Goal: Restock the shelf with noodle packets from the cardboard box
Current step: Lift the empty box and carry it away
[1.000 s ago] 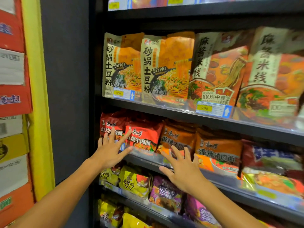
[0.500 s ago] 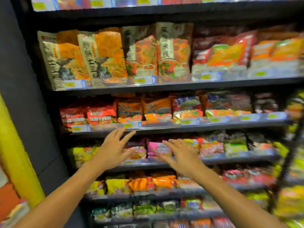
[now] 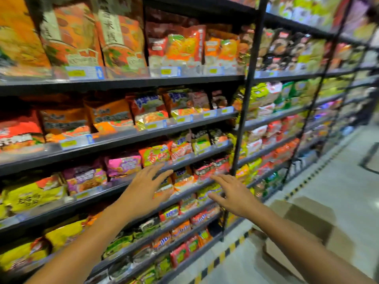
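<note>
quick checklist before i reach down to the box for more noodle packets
1. Left hand free: ok, fingers straight, holding nothing.
2. Right hand free: ok, open, no grip on anything.
3. Cardboard box located: ok, on the floor at lower right, below the right arm.
4. Box flaps open: ok, they look spread.
5. Packets left in the box: cannot tell, the inside is blurred.
6. Gap on the shelf for new packets: cannot tell, the rows look full and blurred.

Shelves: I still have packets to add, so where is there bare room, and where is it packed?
Every visible shelf tier looks packed edge to edge with noodle packets. Bare room shows only on the aisle floor beyond the cardboard box, right of the yellow-black floor strip.
</note>
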Demonstrator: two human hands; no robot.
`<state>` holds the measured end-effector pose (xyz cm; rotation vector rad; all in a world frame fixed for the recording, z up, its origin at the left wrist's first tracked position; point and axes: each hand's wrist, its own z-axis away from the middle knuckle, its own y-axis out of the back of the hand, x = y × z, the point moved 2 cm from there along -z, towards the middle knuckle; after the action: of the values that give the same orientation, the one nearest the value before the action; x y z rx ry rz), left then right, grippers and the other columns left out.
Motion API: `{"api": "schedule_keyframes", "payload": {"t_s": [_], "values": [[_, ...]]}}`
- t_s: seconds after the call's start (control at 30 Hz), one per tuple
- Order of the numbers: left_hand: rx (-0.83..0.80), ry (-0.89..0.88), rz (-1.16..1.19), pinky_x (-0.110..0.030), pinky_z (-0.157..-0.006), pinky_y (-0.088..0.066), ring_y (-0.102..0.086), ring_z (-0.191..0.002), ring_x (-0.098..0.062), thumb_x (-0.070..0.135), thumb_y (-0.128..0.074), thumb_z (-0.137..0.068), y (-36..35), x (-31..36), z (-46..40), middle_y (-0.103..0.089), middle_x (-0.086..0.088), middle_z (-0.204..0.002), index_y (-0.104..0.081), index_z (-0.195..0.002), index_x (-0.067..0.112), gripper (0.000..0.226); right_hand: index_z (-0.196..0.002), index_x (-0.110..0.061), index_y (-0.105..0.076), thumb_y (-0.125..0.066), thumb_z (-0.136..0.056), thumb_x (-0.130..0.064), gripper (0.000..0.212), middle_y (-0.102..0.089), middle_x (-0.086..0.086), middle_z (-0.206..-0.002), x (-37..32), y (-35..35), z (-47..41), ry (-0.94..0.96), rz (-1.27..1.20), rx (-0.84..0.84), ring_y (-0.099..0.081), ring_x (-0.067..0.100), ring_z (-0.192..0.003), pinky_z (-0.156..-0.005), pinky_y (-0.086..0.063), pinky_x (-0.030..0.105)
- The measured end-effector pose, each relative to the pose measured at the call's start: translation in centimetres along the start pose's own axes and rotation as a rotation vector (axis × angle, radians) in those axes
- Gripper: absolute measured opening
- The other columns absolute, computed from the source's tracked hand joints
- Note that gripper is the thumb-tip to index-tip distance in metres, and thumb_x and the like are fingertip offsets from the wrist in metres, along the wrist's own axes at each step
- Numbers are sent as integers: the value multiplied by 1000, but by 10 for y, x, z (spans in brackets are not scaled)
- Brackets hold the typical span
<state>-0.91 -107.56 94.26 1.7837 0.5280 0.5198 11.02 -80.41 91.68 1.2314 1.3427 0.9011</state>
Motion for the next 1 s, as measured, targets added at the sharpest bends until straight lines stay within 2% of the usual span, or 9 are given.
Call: {"api": "schedule_keyframes", "payload": {"t_s": [0.13,0.23,0.3,0.37,0.43,0.5,0.73,0.87,1.0], "values": [[-74,-99,71,-52,-116,-27,-24,-147,-28,82,-7,-85,-37,32,-20,-23,0,-161,-30,-152,37,84,-152,-28,-36,-24,-87,-83,86,-41,-1,-153,21,-5,62,-143,15,7,-37,22,-142,-115,-32,35],[-141,-194,138,-54,-112,-33,-34,-141,-34,81,-15,-87,-63,77,-40,-35,-7,-156,-38,-148,33,81,-154,-30,-30,-41,-95,-67,71,-34,-1,-159,48,4,102,-260,27,-7,-33,23,-144,-116,-26,34],[-140,-279,167,-54,-111,-35,-40,-137,-36,82,-14,-87,-76,108,-53,-41,-9,-151,-44,-146,30,84,-156,-32,-24,-44,-96,-63,70,-29,-2,-161,72,11,128,-354,37,-27,-30,23,-145,-116,-27,35],[-157,-311,178,-51,-116,-29,-32,-143,-31,87,-7,-82,-84,135,-69,-33,-5,-157,-37,-149,34,91,-156,-34,-23,-39,-93,-69,74,-29,-2,-161,97,16,152,-433,36,-11,-31,24,-145,-117,-30,37],[-165,-317,196,-48,-119,-24,-23,-147,-28,91,1,-73,-91,163,-87,-24,-2,-161,-32,-151,34,102,-155,-32,-24,-24,-82,-82,89,-32,-2,-160,123,17,173,-494,43,17,-33,25,-144,-117,-31,38],[-176,-338,201,-48,-120,-21,-17,-149,-26,91,0,-72,-102,192,-104,-17,1,-163,-28,-153,35,102,-155,-29,-25,-11,-73,-89,103,-31,-2,-160,149,15,190,-540,25,32,-31,25,-145,-118,-29,39],[-242,-487,143,-47,-121,-17,-10,-150,-22,90,0,-71,-152,310,-176,-12,5,-164,-20,-153,40,98,-155,-30,-26,-41,-90,-73,78,-32,-1,-159,273,10,239,-699,-69,133,-30,20,-145,-118,-31,40],[-304,-525,145,-48,-121,-17,-10,-150,-22,88,-4,-76,-188,369,-224,-10,8,-163,-18,-153,42,91,-155,-29,-25,-43,-92,-69,77,-29,-1,-160,345,10,260,-748,-103,135,-28,19,-146,-119,-28,37],[-345,-511,124,-47,-122,-13,-5,-152,-21,74,-25,-92,-225,411,-272,-7,8,-164,-14,-153,45,68,-154,-32,-23,-42,-92,-68,74,-24,-3,-161,412,10,271,-770,-95,144,-26,19,-146,-117,-32,37]]}}
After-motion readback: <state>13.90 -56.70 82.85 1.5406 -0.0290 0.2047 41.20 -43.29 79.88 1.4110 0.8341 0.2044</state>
